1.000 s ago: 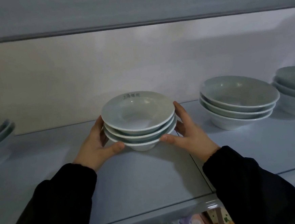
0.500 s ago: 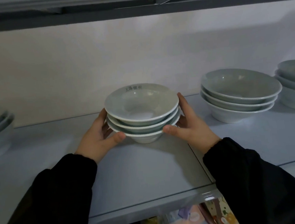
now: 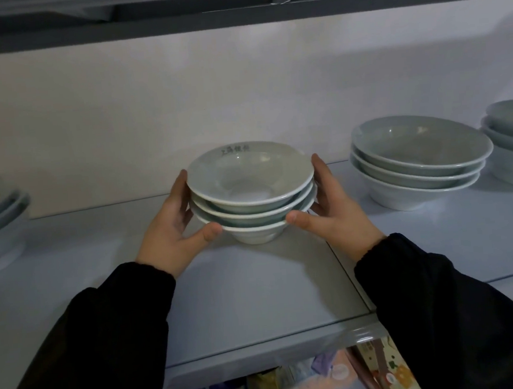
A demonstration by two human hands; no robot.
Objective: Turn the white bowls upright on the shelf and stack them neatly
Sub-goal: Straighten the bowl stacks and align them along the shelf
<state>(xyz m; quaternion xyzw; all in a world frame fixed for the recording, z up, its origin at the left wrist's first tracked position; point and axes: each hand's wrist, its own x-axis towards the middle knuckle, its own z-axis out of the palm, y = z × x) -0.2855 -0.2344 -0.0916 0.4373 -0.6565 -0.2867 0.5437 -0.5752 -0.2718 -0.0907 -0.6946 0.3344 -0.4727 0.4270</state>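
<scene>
Compared with a second ago, the stack of three bowls (image 3: 251, 191) sits a little farther back on the shelf (image 3: 256, 289), and more of the upper shelf's dark underside (image 3: 235, 15) shows. The left hand (image 3: 175, 228) and right hand (image 3: 333, 209) stay cupped around the stack, thumbs in front, fingers behind. Another upright stack (image 3: 418, 163) stands to the right, near the pale wall (image 3: 179, 93).

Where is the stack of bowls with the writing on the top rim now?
In the head view, the stack of bowls stands mid-shelf between the left hand and right hand, left of the bigger stack.
</scene>
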